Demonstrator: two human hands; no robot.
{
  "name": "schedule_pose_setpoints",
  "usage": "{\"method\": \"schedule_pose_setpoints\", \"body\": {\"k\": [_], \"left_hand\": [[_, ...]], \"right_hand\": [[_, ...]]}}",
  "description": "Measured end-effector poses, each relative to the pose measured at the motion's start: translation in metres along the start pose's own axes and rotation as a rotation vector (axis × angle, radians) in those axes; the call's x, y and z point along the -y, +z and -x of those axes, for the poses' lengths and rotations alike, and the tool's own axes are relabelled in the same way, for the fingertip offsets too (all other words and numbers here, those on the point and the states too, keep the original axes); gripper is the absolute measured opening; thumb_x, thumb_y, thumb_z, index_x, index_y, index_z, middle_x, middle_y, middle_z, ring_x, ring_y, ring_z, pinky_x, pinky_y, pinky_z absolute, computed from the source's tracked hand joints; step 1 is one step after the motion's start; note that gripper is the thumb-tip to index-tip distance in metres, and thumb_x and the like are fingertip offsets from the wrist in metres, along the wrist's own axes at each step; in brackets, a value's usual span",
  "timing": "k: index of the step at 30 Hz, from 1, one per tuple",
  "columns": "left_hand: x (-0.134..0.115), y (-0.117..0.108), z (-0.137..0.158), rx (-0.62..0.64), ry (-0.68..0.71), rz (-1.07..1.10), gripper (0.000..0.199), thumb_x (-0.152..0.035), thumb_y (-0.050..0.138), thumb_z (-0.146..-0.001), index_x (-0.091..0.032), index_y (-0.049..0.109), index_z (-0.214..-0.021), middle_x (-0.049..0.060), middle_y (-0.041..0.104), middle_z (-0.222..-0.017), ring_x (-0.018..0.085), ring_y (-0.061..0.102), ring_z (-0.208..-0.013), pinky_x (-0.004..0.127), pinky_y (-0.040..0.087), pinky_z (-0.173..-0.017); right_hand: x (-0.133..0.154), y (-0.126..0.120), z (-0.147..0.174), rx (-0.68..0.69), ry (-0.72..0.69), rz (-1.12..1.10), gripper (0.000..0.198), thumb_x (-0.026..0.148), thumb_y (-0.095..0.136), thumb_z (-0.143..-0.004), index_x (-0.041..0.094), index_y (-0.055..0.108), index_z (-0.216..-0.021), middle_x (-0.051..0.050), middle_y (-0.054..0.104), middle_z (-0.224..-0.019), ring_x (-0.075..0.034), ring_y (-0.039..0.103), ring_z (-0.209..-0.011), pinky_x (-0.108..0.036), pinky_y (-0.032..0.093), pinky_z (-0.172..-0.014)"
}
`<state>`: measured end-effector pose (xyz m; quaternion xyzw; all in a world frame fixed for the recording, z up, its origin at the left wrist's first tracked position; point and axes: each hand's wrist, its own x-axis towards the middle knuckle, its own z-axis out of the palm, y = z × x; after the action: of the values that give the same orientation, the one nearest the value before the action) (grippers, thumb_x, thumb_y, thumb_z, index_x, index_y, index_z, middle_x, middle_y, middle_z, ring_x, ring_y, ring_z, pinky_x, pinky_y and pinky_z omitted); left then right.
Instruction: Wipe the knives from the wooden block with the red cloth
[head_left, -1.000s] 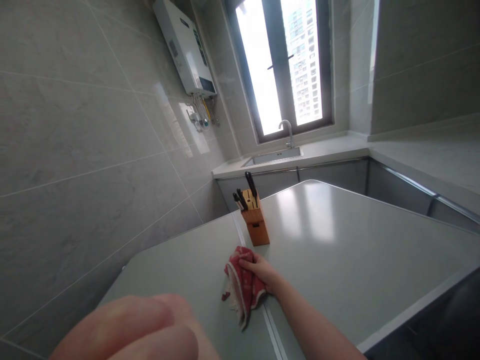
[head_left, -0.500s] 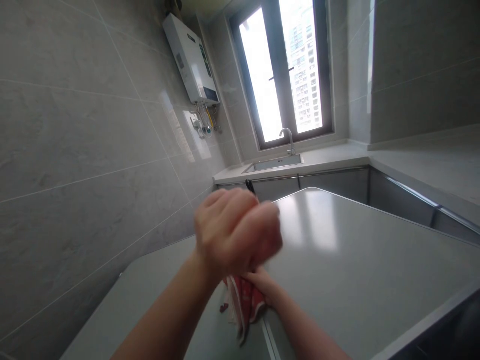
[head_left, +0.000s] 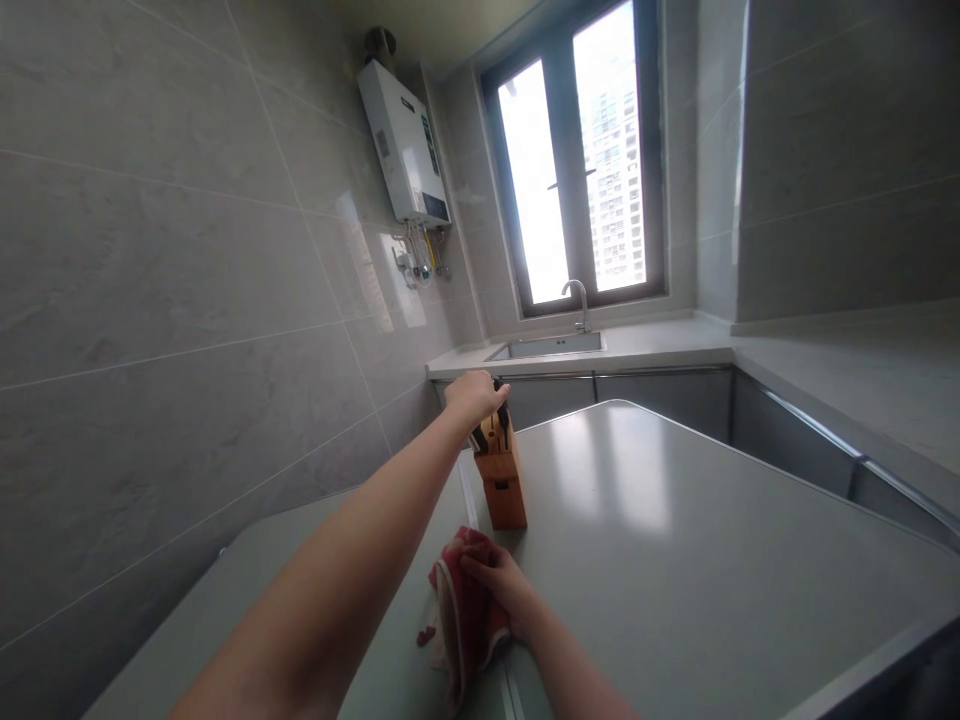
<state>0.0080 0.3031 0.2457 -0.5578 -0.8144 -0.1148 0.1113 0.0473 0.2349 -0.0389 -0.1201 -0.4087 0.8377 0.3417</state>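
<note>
Hands, two. Left hand [head_left: 474, 396]: at the top of the wooden block, fingers curled at a tall black knife handle [head_left: 505, 422], which shows beside the thumb; the back of the hand hides whether the fingers have closed on it. Half a second earlier this hand was a blurred loose fist nearer the camera, covering the block; it has since moved forward to the handles. Right hand [head_left: 499, 578]: thumb and fingers pinched together on a crumpled red cloth with white edging [head_left: 460, 605], the same hold as in the earlier frames.

Knife block, one: brown wood, upright, slotted top [head_left: 507, 508]. It stands on the table directly below the left hand and just beyond the right. Handles: the tall one, plus at least one dark handle on its left side; the full count is blocked by the left hand.

Table, one: pale grey-green top in two leaves [head_left: 600, 590], beneath both hands.

Beyond the left hand: one steel sink [head_left: 551, 346], one curved metal faucet [head_left: 583, 308] and one dark-framed window [head_left: 572, 200] with two panes. Above and left of that hand: one white boxy wall heater [head_left: 407, 145]; its dark label and side lettering are too small to read.
</note>
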Motion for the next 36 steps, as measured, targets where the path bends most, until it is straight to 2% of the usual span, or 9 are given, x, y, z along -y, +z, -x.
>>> {"method": "schedule_pose_setpoints", "body": {"k": [8,13,18,23,29,36], "left_hand": [[0.002,0.016,-0.011,-0.039,-0.039,0.044,0.057,-0.062,0.036,-0.078,-0.017,0.067,-0.092,0.016,0.067,-0.100,0.029,0.063,-0.090,0.033,0.048,-0.069],[0.001,0.015,-0.009,-0.078,-0.024,0.051,0.048,-0.053,0.037,-0.081,-0.018,0.069,-0.088,0.014,0.069,-0.096,0.027,0.064,-0.090,0.031,0.047,-0.071],[0.001,0.006,-0.007,-0.162,0.014,0.050,0.051,-0.055,0.032,-0.082,-0.019,0.068,-0.090,0.013,0.068,-0.097,0.025,0.063,-0.090,0.030,0.046,-0.072],[0.008,-0.017,-0.006,-0.356,0.033,0.103,0.051,-0.054,0.029,-0.084,-0.021,0.068,-0.086,0.011,0.069,-0.089,0.025,0.063,-0.084,0.029,0.044,-0.066],[0.023,-0.055,-0.001,-0.538,0.005,0.153,0.054,-0.054,0.026,-0.085,-0.020,0.067,-0.085,0.010,0.068,-0.085,0.024,0.063,-0.084,0.028,0.042,-0.066],[0.056,-0.102,0.006,-0.771,0.015,0.294,0.050,-0.053,0.030,-0.085,-0.016,0.061,-0.069,0.005,0.061,-0.067,0.019,0.058,-0.069,0.025,0.036,-0.057]], "right_hand": [[-0.002,-0.001,-0.002,-0.021,0.008,-0.008,0.044,0.036,0.080,-0.056,0.016,0.064,-0.093,-0.007,0.071,-0.088,-0.026,0.066,-0.087,-0.041,0.045,-0.087],[-0.002,-0.001,-0.004,-0.038,-0.005,0.038,0.047,0.040,0.081,-0.054,0.015,0.065,-0.090,-0.007,0.071,-0.086,-0.026,0.066,-0.086,-0.041,0.045,-0.086],[-0.001,-0.001,-0.005,-0.060,-0.009,0.064,0.047,0.040,0.081,-0.052,0.016,0.065,-0.090,-0.007,0.071,-0.088,-0.025,0.066,-0.085,-0.040,0.045,-0.085],[-0.002,-0.001,-0.003,-0.056,0.001,0.070,0.049,0.041,0.080,-0.055,0.015,0.064,-0.093,-0.008,0.071,-0.089,-0.025,0.066,-0.086,-0.040,0.045,-0.086],[-0.003,-0.002,-0.002,-0.022,0.011,0.034,0.051,0.040,0.079,-0.057,0.015,0.061,-0.097,-0.008,0.070,-0.092,-0.027,0.065,-0.090,-0.042,0.046,-0.087],[-0.002,0.001,-0.001,0.013,0.015,-0.010,0.046,0.037,0.078,-0.059,0.016,0.060,-0.095,-0.007,0.071,-0.090,-0.026,0.066,-0.088,-0.042,0.046,-0.087]]}}
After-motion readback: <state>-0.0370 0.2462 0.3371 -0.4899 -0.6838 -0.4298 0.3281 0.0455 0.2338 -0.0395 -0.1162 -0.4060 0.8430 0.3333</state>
